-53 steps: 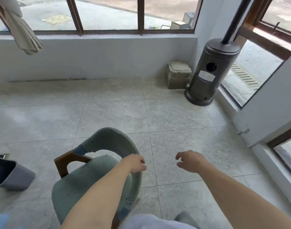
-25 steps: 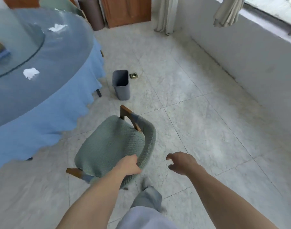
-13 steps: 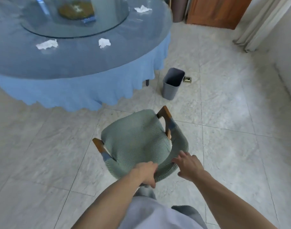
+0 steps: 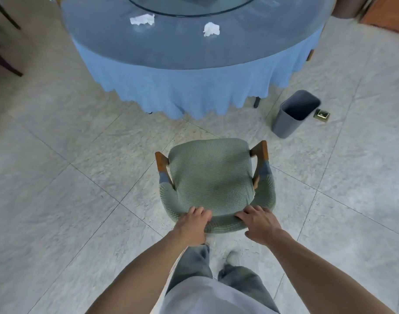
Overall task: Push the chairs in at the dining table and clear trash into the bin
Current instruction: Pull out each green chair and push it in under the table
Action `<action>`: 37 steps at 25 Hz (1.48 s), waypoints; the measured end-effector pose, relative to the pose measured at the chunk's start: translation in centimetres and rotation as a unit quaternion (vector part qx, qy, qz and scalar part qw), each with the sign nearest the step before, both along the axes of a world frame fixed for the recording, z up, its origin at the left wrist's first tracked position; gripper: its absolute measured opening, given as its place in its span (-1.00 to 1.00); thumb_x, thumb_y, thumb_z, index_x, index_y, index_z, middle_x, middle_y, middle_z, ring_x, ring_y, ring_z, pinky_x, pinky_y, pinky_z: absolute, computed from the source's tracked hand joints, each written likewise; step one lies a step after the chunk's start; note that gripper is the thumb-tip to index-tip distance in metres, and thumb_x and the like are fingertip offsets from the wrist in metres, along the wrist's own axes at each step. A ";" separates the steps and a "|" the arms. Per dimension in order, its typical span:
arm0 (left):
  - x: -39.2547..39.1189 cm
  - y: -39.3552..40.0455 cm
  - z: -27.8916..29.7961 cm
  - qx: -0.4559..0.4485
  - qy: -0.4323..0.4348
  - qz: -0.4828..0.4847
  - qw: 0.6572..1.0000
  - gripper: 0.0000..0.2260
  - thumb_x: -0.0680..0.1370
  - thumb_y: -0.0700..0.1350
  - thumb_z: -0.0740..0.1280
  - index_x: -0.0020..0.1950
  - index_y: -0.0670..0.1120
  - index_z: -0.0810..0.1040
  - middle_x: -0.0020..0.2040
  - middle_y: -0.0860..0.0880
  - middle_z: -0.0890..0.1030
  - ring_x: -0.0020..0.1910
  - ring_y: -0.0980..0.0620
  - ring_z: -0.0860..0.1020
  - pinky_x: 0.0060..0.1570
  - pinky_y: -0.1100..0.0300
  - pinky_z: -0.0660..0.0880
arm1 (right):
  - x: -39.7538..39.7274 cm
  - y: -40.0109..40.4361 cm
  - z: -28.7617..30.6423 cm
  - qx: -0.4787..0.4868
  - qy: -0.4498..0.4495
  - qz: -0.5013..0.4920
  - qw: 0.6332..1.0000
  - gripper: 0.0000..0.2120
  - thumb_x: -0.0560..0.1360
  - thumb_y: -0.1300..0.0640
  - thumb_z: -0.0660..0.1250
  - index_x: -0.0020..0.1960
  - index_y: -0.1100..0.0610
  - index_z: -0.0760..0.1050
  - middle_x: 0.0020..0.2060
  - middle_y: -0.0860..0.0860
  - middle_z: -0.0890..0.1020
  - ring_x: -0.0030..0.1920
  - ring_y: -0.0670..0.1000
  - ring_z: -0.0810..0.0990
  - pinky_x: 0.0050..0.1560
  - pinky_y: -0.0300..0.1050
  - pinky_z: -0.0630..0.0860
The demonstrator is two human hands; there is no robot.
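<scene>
Tiled floor [image 4: 76, 200] — hands [image 4: 225, 223] gripping chair [image 4: 213, 177].

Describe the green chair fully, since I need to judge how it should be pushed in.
The chair has a sage-green knitted cover over seat and curved backrest, with brown wooden arm ends showing either side. It stands upright on the tiled floor, seat facing the blue-clothed round table, with a gap of floor between them. The left hand and the right hand both grip its backrest top.

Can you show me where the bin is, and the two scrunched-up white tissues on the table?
Grey plastic bin [image 4: 286, 123], head view, on its outer wall.
Left crumpled white tissue [image 4: 142, 19], head view, its middle.
Right crumpled white tissue [image 4: 211, 29], head view, its middle.
</scene>
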State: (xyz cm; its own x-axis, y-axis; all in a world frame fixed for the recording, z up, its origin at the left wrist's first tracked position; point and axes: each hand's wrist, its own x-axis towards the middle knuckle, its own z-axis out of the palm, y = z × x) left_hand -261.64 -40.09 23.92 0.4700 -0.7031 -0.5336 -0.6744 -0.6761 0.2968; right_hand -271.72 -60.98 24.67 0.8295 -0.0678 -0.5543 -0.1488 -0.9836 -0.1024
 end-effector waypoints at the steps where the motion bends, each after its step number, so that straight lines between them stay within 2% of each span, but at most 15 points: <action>1: -0.5 0.1 -0.2 -0.010 -0.009 0.014 1.000 -0.63 0.42 -0.19 0.38 0.15 -0.01 0.33 0.13 0.01 0.40 0.12 -0.03 0.36 -0.02 0.13 0.34 | 0.0 -0.5 -0.2 0.001 0.002 0.008 1.000 -0.48 0.53 0.06 0.32 0.45 -0.15 0.28 0.31 -0.05 0.44 0.31 0.06 0.41 0.34 0.00 0.34; 6: -1.3 0.4 -0.7 -0.005 -0.049 0.046 0.998 -0.58 0.43 -0.18 0.41 0.21 0.02 0.32 0.17 0.01 0.39 0.16 -0.04 0.38 0.16 0.09 0.36 | 0.5 -2.0 -1.2 -0.018 0.004 0.049 0.999 -0.52 0.52 0.01 0.33 0.41 -0.10 0.32 0.25 -0.01 0.47 0.28 0.08 0.45 0.29 0.03 0.39; 10: -0.9 0.9 -1.8 0.045 -0.066 0.048 0.996 -0.55 0.48 -0.14 0.36 0.33 0.06 0.33 0.24 -0.01 0.37 0.24 -0.07 0.39 0.31 0.00 0.30 | 1.4 -1.4 -2.4 -0.026 0.008 0.072 0.997 -0.56 0.51 0.08 0.30 0.38 -0.08 0.37 0.18 -0.01 0.53 0.22 0.09 0.51 0.25 0.05 0.40; 13: 0.0 0.8 -2.3 0.079 -0.070 0.016 0.994 -0.46 0.51 -0.15 0.34 0.44 0.13 0.28 0.26 -0.03 0.42 0.26 -0.12 0.44 0.31 -0.09 0.28 | 1.8 -1.6 -2.7 -0.014 -0.019 0.111 0.994 -0.52 0.51 0.15 0.26 0.39 -0.15 0.36 0.08 -0.06 0.63 0.10 0.07 0.60 0.14 0.03 0.49; 16: 1.5 0.4 -2.3 0.108 -0.097 -0.088 0.986 -0.35 0.54 -0.18 0.32 0.54 0.15 0.13 0.27 -0.12 0.50 0.18 -0.19 0.52 0.16 -0.19 0.42 | 2.5 -2.3 -2.5 -0.016 -0.024 0.161 0.986 -0.53 0.53 0.16 0.23 0.39 -0.15 0.32 0.02 -0.05 0.66 0.00 0.06 0.64 -0.03 -0.04 0.52; 18: 2.8 0.2 -2.4 0.112 -0.115 -0.124 0.979 -0.36 0.56 -0.18 0.30 0.55 0.15 0.11 0.26 -0.14 0.53 0.15 -0.19 0.54 0.12 -0.18 0.46 | 3.4 -2.7 -2.5 -0.016 -0.016 0.174 0.985 -0.54 0.55 0.14 0.22 0.40 -0.14 0.31 0.02 -0.05 0.66 -0.02 0.05 0.65 -0.04 -0.05 0.53; 25: 12.4 -2.4 -2.7 0.117 -0.104 -0.089 0.984 -0.29 0.55 -0.32 0.26 0.55 0.22 0.11 0.31 -0.06 0.52 0.27 -0.14 0.48 0.28 -0.22 0.31 | 11.6 -4.3 -2.1 -0.013 -0.030 0.120 0.992 -0.53 0.57 0.14 0.20 0.43 -0.19 0.31 0.02 -0.07 0.69 -0.03 0.05 0.66 -0.06 -0.07 0.54; 28: 16.2 -3.4 -2.5 0.120 -0.082 -0.082 0.986 -0.28 0.54 -0.37 0.23 0.55 0.22 0.13 0.31 -0.06 0.51 0.30 -0.14 0.45 0.35 -0.31 0.22 | 15.1 -5.2 -2.3 -0.026 -0.021 0.130 0.991 -0.53 0.59 0.10 0.19 0.45 -0.20 0.27 0.05 -0.07 0.67 -0.02 0.08 0.65 -0.15 -0.07 0.46; 33: 17.8 -4.3 -2.1 0.124 -0.062 -0.091 0.986 -0.31 0.54 -0.36 0.22 0.54 0.19 0.15 0.30 -0.10 0.52 0.28 -0.16 0.46 0.35 -0.35 0.21 | 16.9 -5.9 -1.8 -0.020 -0.019 0.129 0.991 -0.55 0.61 0.08 0.18 0.46 -0.21 0.28 0.15 -0.10 0.65 0.05 0.04 0.65 -0.03 -0.05 0.51; 37: 17.9 -4.7 -1.8 0.144 -0.031 -0.095 0.984 -0.38 0.56 -0.18 0.30 0.54 0.18 0.16 0.31 -0.10 0.51 0.29 -0.17 0.47 0.31 -0.34 0.27 | 16.5 -6.0 -1.9 0.002 0.006 0.092 0.996 -0.56 0.60 0.03 0.21 0.44 -0.25 0.28 0.21 -0.12 0.62 0.15 0.03 0.62 0.07 -0.01 0.55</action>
State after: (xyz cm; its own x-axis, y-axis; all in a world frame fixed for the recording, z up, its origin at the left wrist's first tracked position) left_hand -243.77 -44.82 22.16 0.3828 -0.6045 -0.6986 -0.8072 -0.5866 0.0653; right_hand -255.17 -66.94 22.80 0.8207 0.0882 -0.5646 0.0335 -0.9937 -0.1066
